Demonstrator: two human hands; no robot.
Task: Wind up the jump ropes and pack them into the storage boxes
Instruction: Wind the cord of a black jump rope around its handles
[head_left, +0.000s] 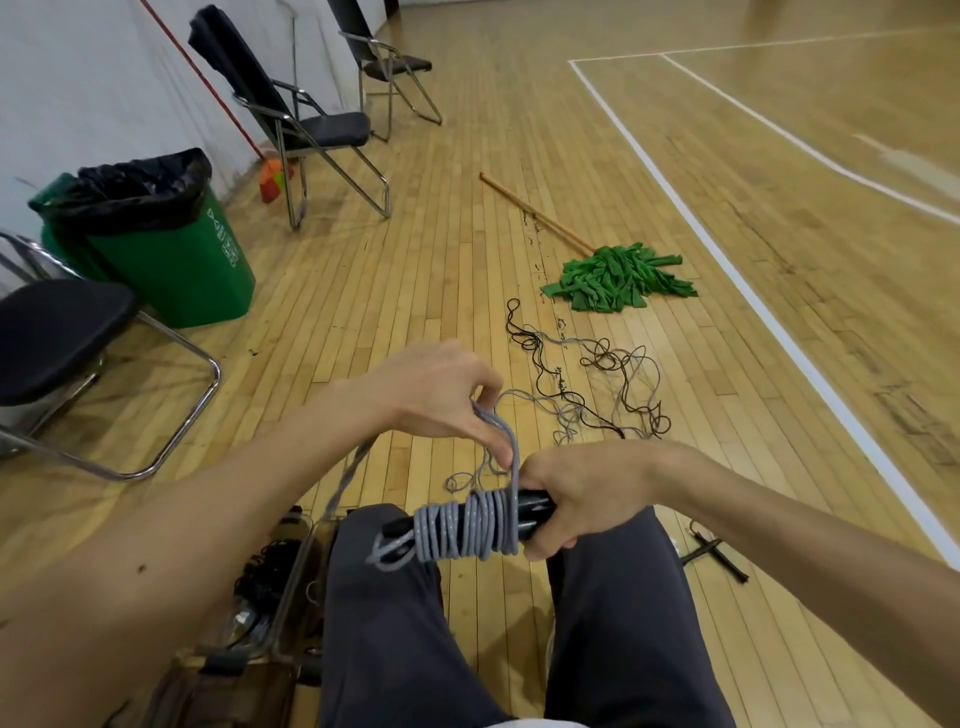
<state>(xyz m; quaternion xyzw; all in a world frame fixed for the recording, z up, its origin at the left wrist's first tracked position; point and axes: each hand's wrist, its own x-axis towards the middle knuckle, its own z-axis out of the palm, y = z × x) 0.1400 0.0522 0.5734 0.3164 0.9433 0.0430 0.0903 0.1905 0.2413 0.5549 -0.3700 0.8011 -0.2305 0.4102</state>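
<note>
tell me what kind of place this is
Probably an indoor sports hall or gym: a wooden strip floor painted with white court lines, folding chairs by the wall, and a jump rope partly wound round its handles.

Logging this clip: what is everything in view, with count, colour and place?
jump rope: one, grey, wound round black handles above the lap
loose ropes: tangle, grey and dark, floor ahead
storage box: one, clear, floor beside left leg
mop: one, green head, wooden stick, floor ahead
bin: one, green, black liner, by wall
folding chairs: three, black, left side
orange object: one, behind middle chair, unclear
dark object: one, floor right, unclear
legs: two, dark grey trousers
left hand: pinches rope loop
right hand: grips handles
</note>
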